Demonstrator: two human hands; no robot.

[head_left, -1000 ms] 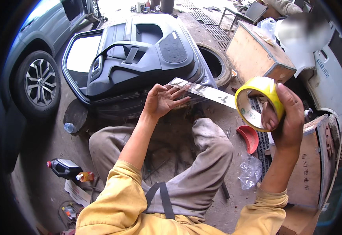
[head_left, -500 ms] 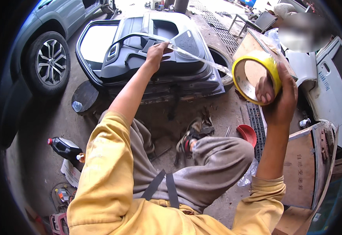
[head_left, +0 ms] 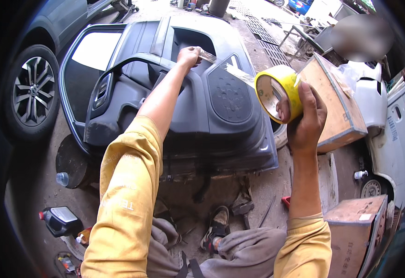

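Observation:
My right hand grips a yellow roll of clear packing tape, with fingers through its core and the thumb on its outer side. A clear strip of tape stretches from the roll leftward to my left hand, whose closed fingers pinch its free end. Both hands are over a dark car door lying flat with its inner trim facing up. The strip passes above the speaker grille. Whether it touches the door I cannot tell.
A grey car's wheel stands at the left. Wooden crates and a white vehicle body are on the right. A black bottle lies near my left arm, and a hammer rests on the floor near my foot.
I have leaned closer to the door. My left hand has moved farther over it with the tape end; the roll in my right hand has shifted left and turned.

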